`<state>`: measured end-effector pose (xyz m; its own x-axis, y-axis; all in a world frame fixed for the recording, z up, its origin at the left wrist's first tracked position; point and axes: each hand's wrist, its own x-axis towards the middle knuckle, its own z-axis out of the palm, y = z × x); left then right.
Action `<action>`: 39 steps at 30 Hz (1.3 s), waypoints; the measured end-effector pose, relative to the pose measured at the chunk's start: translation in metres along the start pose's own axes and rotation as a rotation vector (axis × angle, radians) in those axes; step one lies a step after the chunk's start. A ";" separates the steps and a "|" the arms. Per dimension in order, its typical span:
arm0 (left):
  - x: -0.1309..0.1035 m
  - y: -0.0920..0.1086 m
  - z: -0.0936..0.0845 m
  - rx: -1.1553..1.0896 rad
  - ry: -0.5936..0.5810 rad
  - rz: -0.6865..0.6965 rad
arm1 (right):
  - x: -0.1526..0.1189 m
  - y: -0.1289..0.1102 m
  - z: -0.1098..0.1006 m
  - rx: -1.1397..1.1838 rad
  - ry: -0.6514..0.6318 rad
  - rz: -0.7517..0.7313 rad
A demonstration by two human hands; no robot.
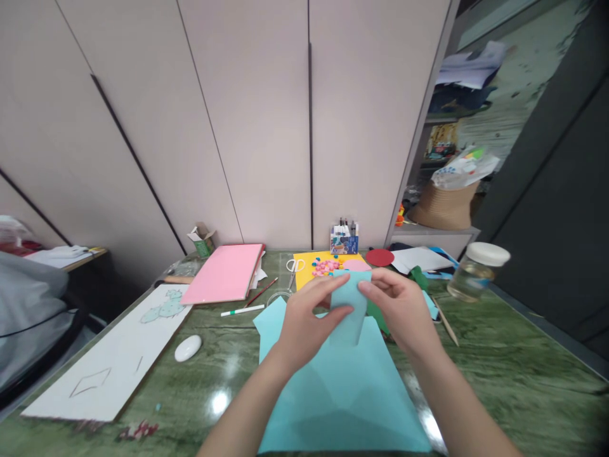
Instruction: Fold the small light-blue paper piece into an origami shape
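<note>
A folded piece of light blue paper (351,311) is held up above the table between both hands. My left hand (314,317) pinches its left side between thumb and fingers. At the upper right corner, my right hand (397,304) grips it, thumb in front and fingers behind. Below lies a large light blue sheet (342,406), with a smaller blue piece (271,317) at its upper left. Beyond the hands, white-handled scissors (295,266) rest beside a yellow sheet (304,273) bearing several small pink and blue bits (326,265).
On the left are a white board (109,355) with a cactus drawing, a pink folder (226,273), a white oval object (188,348) and a marker (242,310). At right stand a lidded jar (476,273) and a wooden stick (446,322). A pen box (344,241) is at the back.
</note>
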<state>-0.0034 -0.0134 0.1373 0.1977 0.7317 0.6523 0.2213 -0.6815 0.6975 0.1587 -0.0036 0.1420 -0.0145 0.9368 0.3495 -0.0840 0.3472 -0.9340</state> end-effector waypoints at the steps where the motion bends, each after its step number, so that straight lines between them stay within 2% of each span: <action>1: 0.000 -0.001 0.000 -0.003 0.000 0.003 | 0.000 0.000 0.000 -0.006 -0.004 -0.003; 27: -0.002 0.008 0.003 -0.022 -0.013 -0.049 | -0.003 -0.002 -0.005 -0.080 0.108 -0.039; 39: -0.003 0.010 0.001 0.004 -0.053 -0.052 | -0.002 -0.004 -0.006 0.024 0.101 -0.041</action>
<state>-0.0005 -0.0221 0.1418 0.2357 0.7657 0.5984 0.2361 -0.6425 0.7291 0.1654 -0.0063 0.1444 0.0898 0.9218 0.3771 -0.1063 0.3854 -0.9166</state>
